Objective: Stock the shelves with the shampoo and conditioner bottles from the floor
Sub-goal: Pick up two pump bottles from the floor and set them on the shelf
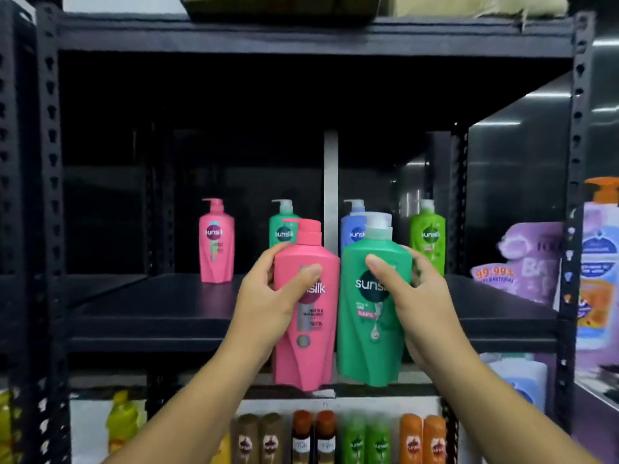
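While both bottles stay upright: left hand (pixel 268 296) grips pink bottle (pixel 306 333) at shoulder, thumb across label; right hand (pixel 423 306) grips green bottle (pixel 370 329) likewise. Held pair just beside each other, labels forward, in front of shelf (pixel 160 316) edge. Judged carry pose for face-out placement. At 12 o'clock of pair, back row well spaced: shelved pink bottle (pixel 217 246), shelved green bottle (pixel 283 226), blue bottle (pixel 351 229), lime bottle (pixel 428 237), each apparently heading a colour column. Smaller bottles (pixel 326 437) at 6 o'clock, tier below.

Occlusions, crops, blur.
Rear teal bottle (pixel 281 229) and blue bottle (pixel 351 233) half hidden behind held pink bottle (pixel 311 358) and green bottle (pixel 368 351); lower-shelf bottles (pixel 326 440) cut by bottom edge; fine label print (pixel 313 318) blurred, unreadable.
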`<action>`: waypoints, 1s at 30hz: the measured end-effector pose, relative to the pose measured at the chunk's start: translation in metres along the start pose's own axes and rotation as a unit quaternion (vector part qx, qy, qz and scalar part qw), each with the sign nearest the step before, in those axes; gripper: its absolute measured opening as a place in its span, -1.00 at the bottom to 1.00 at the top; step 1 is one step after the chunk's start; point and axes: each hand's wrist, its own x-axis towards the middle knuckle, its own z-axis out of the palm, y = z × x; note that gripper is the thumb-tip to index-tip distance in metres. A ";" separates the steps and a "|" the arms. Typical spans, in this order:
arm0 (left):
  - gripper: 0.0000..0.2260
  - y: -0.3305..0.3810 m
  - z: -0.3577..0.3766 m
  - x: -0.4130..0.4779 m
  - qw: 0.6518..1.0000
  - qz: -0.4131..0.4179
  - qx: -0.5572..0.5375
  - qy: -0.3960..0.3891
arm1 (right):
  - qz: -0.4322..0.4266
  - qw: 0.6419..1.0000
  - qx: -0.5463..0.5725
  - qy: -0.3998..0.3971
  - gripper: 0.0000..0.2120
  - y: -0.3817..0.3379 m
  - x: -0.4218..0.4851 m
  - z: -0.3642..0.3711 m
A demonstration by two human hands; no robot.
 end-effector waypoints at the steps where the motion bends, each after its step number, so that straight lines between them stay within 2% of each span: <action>1: -0.54 0.003 0.004 0.010 1.000 0.006 -0.004 0.004 | -0.005 1.000 0.005 0.006 -0.56 -0.003 0.010 0.002; 8: -0.66 0.003 0.034 0.065 0.998 -0.008 -0.055 0.027 | 0.000 1.000 0.002 0.029 -0.60 -0.006 0.073 0.004; 11: -0.70 -0.002 0.042 0.077 0.998 -0.014 -0.065 0.009 | -0.016 0.999 -0.011 0.030 -0.59 -0.002 0.087 -0.004; 14: -0.69 -0.002 0.052 0.086 0.998 0.001 -0.069 0.003 | -0.038 0.998 -0.037 0.021 -0.55 0.001 0.099 -0.011; 20: -0.63 -0.021 0.067 0.102 0.999 0.031 -0.019 0.004 | -0.052 0.996 -0.070 -0.003 -0.64 0.018 0.116 -0.027; 22: -0.61 -0.030 0.068 0.101 0.999 0.037 -0.016 0.005 | -0.067 0.992 -0.104 -0.026 -0.59 0.024 0.120 -0.034; 24: -0.52 -0.036 0.067 0.097 0.999 0.047 0.009 -0.017 | -0.060 0.988 -0.129 -0.063 -0.40 0.033 0.122 -0.044; 26: -0.29 -0.043 0.062 0.092 0.996 0.041 0.030 -0.067 | -0.044 0.981 -0.155 -0.110 -0.18 0.047 0.119 -0.055; 28: -0.07 -0.049 0.056 0.092 0.992 0.026 0.037 -0.122 | -0.028 0.977 -0.160 -0.136 -0.15 0.059 0.118 -0.064; 30: 0.02 -0.052 0.054 0.098 0.985 0.011 0.049 -0.166 | -0.012 0.976 -0.166 -0.139 -0.15 0.066 0.120 -0.071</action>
